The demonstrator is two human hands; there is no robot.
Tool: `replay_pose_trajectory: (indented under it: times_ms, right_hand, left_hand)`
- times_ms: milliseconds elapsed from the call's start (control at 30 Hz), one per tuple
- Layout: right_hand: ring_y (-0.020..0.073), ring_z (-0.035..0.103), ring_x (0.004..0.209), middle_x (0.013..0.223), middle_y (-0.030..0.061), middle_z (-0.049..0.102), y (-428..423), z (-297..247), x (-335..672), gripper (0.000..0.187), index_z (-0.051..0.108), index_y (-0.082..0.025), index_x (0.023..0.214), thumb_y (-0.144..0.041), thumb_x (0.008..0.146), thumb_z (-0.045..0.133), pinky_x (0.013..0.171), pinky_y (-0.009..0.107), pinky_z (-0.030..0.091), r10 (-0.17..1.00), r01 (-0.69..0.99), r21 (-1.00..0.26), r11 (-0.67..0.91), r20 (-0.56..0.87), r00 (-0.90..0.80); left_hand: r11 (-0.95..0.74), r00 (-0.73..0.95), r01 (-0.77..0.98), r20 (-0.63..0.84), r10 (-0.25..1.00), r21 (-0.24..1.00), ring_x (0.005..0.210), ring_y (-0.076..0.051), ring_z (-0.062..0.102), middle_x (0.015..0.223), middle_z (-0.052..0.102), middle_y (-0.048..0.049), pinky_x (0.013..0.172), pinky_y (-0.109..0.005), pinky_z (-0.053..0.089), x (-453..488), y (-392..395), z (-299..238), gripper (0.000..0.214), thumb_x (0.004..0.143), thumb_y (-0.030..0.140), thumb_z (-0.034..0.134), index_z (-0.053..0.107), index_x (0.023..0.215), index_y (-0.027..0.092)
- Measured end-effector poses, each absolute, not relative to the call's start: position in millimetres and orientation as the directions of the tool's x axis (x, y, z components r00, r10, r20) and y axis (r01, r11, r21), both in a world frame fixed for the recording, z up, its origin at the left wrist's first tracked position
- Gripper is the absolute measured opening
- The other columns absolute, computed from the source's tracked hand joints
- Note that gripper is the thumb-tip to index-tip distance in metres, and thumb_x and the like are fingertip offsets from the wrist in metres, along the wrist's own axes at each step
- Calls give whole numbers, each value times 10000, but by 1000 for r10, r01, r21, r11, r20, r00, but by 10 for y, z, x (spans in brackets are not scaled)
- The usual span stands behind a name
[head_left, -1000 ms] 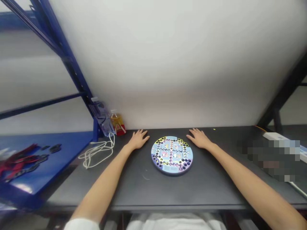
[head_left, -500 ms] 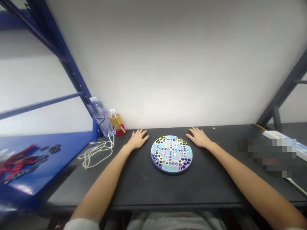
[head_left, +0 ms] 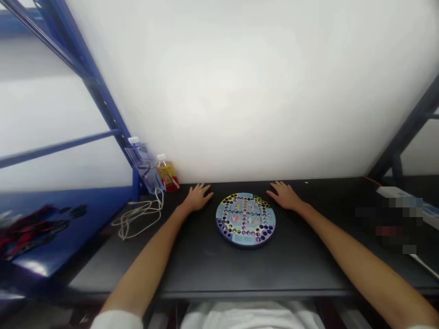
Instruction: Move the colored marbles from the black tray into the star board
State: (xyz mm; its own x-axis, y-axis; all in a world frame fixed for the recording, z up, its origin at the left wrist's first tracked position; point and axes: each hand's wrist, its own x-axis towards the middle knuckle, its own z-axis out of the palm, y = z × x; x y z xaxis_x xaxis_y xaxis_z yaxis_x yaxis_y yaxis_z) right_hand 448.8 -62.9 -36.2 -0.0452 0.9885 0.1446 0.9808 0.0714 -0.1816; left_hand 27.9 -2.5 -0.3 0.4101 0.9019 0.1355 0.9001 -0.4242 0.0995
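Observation:
My left hand point(head_left: 198, 198) rests flat on the dark table point(head_left: 206, 260), fingers spread, just left of a round blue board game point(head_left: 245, 220). My right hand point(head_left: 284, 195) lies flat at the board's right side, also spread and holding nothing. The board has a printed path ringed with several dark and yellow circles. Neither hand appears to touch it.
Behind my left hand stand a clear plastic bottle point(head_left: 142, 167) and a bottle of amber liquid point(head_left: 166, 176) with a red label. A white cable point(head_left: 137, 218) lies coiled on the table. A blue metal shelf point(head_left: 58, 224) is at left, and a white box point(head_left: 394, 193) is at right.
The view has tilted slightly and become more level. My hands and the board keep the same places on the table.

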Motion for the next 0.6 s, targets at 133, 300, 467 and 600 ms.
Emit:
replay_pose_trajectory:
  times_ms: [133, 300, 467, 600]
  right_hand:
    - [341, 226, 1423, 1537, 150, 314, -618, -376, 4495, 780, 372, -172, 1466, -689, 910, 194, 1124, 533, 179, 986, 981, -177, 73, 159, -45]
    - [343, 241, 1417, 1533, 154, 321, -633, -374, 4496, 788, 379, -172, 1463, -697, 907, 190, 1122, 534, 189, 984, 980, -184, 79, 172, -47]
    - [338, 232, 1422, 1535, 151, 318, -647, -351, 4497, 786, 374, -176, 1467, -697, 907, 189, 1127, 529, 181, 986, 980, -184, 75, 160, -46]
    - [336, 216, 1429, 1546, 149, 296, -657, -335, 4482, 781, 350, -170, 1480, -685, 914, 193, 1132, 531, 172, 989, 980, -186, 67, 141, -41]
  left_hand:
    - [-423, 409, 901, 140, 902, 95, 1422, -342, 224, 1541, 306, -123, 1115, -563, 171, 282, -22, -7, 699, 916, 661, 248, 374, 1460, 242]
    - [-438, 422, 894, 149, 894, 99, 1418, -347, 233, 1537, 312, -129, 1110, -572, 171, 280, -25, -13, 702, 915, 665, 243, 385, 1453, 236]
    - [-432, 416, 896, 146, 898, 105, 1422, -341, 226, 1540, 305, -127, 1116, -559, 167, 284, -25, -9, 704, 914, 666, 246, 379, 1457, 239]
    - [-427, 412, 898, 138, 901, 107, 1424, -342, 219, 1545, 295, -126, 1116, -567, 163, 284, -24, -9, 703, 915, 664, 250, 371, 1461, 238]
